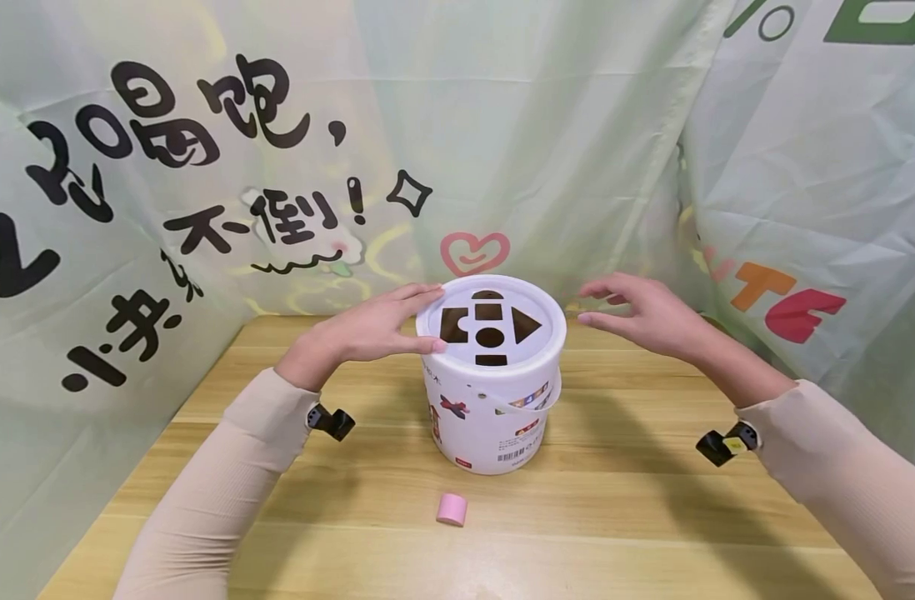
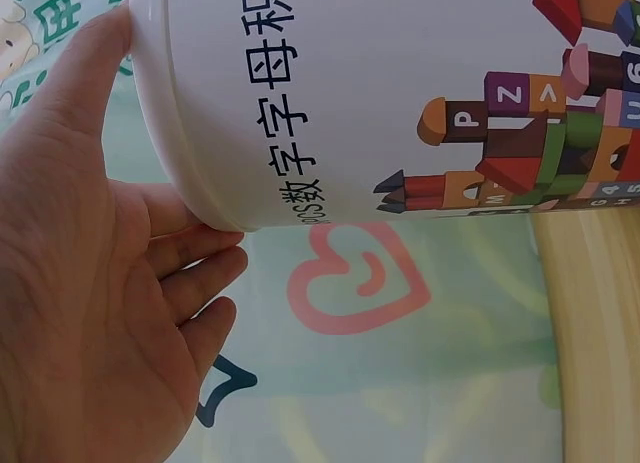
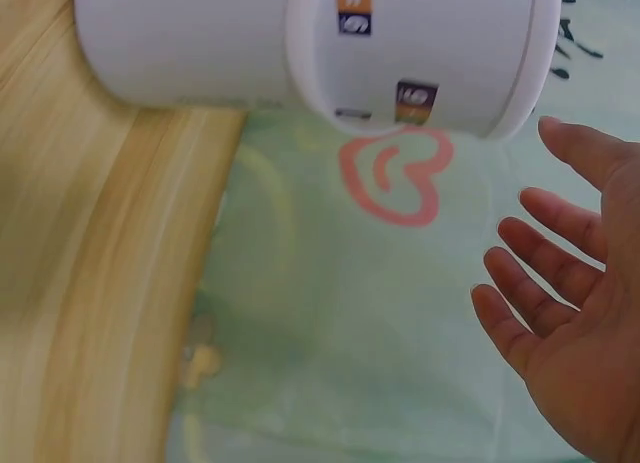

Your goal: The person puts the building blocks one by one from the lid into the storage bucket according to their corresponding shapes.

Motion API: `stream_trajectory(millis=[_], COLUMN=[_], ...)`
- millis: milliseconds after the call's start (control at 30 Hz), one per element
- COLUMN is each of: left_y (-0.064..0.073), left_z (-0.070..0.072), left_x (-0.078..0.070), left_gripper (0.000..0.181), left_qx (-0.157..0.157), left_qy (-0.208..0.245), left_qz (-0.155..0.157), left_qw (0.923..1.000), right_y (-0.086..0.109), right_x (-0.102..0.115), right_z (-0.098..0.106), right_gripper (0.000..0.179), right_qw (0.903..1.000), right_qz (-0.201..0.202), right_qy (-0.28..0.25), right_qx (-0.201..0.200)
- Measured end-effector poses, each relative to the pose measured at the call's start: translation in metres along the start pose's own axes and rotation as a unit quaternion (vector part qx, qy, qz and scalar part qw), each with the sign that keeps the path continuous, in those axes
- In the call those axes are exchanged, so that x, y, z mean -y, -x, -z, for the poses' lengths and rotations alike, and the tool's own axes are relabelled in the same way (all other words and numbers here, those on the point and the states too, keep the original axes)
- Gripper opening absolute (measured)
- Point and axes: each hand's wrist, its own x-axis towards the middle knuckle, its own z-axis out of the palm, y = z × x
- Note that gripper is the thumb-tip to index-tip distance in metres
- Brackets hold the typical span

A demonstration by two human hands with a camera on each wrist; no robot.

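A white lidded bucket (image 1: 487,408) stands upright on the wooden table, with shaped holes cut in its lid (image 1: 528,354). My left hand (image 1: 367,325) rests on the left edge of the lid, its thumb and fingers spread along the rim. In the left wrist view, fingertips of the left hand (image 2: 110,273) touch the rim while the outer fingers lie off it. To the right of the bucket, apart from it, my right hand (image 1: 641,312) is raised with fingers loosely spread and holds nothing. A small pink block (image 1: 452,509) with a curved side lies in front of the bucket.
The wooden table (image 1: 337,533) runs back to a printed cloth backdrop (image 1: 562,167) behind and at both sides. A white carrying handle (image 1: 551,398) hangs down the bucket's right front. Each wrist wears a small black camera, on the left (image 1: 332,422) and right (image 1: 727,443).
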Motion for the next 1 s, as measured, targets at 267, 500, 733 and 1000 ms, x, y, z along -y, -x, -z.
stream_trajectory(millis=[267, 500, 733, 1000], left_y=[-0.001, -0.001, 0.000, -0.001], left_z=[-0.001, -0.001, 0.001, 0.001], left_x=[0.002, 0.001, 0.000, 0.000], left_gripper=[0.095, 0.095, 0.095, 0.095], left_qx=[-0.001, -0.002, 0.000, 0.002], left_qy=[-0.003, 0.000, 0.000, 0.000], left_qz=[0.003, 0.006, 0.007, 0.009], left_qw=[1.0000, 1.0000, 1.0000, 1.0000], right_y=[0.012, 0.021, 0.026, 0.030], right_x=[-0.034, -0.071, -0.106, -0.139], right_z=[-0.001, -0.008, -0.013, -0.020], right_gripper=[0.047, 0.054, 0.063, 0.060], right_qw=[0.9997, 0.9985, 0.9964, 0.9953], right_qz=[-0.023, -0.052, -0.080, -0.067], right_qy=[-0.004, 0.010, 0.025, 0.064], right_qx=[-0.008, -0.015, -0.011, -0.030])
